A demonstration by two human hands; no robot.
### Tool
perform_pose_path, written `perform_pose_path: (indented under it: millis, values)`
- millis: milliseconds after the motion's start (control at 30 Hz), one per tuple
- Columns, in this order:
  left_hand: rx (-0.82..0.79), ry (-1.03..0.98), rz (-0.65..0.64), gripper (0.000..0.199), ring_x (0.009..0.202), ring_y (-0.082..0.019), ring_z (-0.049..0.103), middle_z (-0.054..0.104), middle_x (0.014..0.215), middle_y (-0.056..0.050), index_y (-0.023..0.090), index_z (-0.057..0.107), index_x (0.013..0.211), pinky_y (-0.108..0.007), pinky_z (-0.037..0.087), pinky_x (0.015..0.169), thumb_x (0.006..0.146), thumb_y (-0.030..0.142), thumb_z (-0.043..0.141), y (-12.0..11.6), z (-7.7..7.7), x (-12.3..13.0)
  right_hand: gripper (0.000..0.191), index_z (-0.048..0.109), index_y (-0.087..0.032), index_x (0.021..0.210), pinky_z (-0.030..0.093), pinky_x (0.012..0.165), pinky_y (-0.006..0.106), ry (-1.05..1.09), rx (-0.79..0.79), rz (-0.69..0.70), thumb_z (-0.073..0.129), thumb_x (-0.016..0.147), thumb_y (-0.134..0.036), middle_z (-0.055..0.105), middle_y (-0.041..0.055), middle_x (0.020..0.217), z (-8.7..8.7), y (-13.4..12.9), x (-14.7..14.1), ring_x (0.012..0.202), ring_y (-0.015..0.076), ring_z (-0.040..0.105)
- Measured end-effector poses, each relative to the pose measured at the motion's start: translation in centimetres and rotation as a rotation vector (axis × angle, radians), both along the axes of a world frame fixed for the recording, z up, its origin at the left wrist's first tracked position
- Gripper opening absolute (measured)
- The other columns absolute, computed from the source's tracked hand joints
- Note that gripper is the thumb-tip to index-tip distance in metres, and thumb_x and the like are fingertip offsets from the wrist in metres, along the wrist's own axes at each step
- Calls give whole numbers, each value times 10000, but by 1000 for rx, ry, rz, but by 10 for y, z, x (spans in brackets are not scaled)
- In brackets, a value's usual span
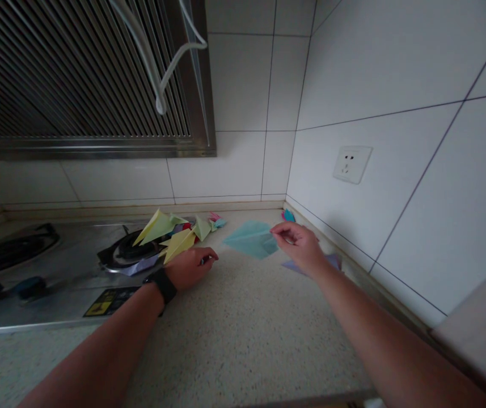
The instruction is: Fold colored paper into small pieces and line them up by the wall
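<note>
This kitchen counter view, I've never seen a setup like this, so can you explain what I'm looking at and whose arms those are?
There's no robot here. The one picture comes from a camera worn on a person's head, looking forward and down, so the bare arms are the wearer's.

The right hand pinches the edge of a light blue paper above or on the speckled counter. The left hand, with a black band on its wrist, is curled near the stove; I can't tell whether it holds anything.

Yellow and green folded papers lie around the nearer burner. A purple paper sits partly behind the right forearm.
</note>
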State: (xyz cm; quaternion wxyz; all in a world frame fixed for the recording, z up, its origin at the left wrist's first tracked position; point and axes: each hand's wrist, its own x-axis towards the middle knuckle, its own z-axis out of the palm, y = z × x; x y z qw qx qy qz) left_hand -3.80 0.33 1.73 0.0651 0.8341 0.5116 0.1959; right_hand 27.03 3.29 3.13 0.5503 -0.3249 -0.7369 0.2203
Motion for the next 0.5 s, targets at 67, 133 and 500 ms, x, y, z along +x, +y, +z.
perform_pose_path:
  millis: [67, 133, 500]
  values:
    - [-35, -12, -35, 303, 691, -162, 601, 684, 834, -33, 237, 674, 1025, -258, 385, 609, 904, 347, 419, -1, 0, 0, 131, 626, -192, 897, 523, 748, 319, 16, -6, -6, 621, 822, -300, 664, 58, 896, 1, 0, 2, 784, 160, 632]
    - [-47, -7, -49, 306, 660, -155, 580, 672, 801, -30, 229, 675, 1023, -251, 366, 583, 901, 350, 421, -2, 1, 0, 146, 628, -191, 893, 519, 750, 323, 27, -14, -6, 629, 816, -315, 663, 60, 895, 1, 0, 3, 781, 162, 626]
    - [-115, -4, -123, 310, 738, -153, 596, 679, 857, -34, 214, 676, 1018, -248, 414, 663, 901, 349, 423, 3, -5, -5, 119, 614, -238, 864, 561, 787, 354, 744, -349, 314, 654, 760, -196, 699, 8, 899, 7, 7, 3, 821, 172, 655]
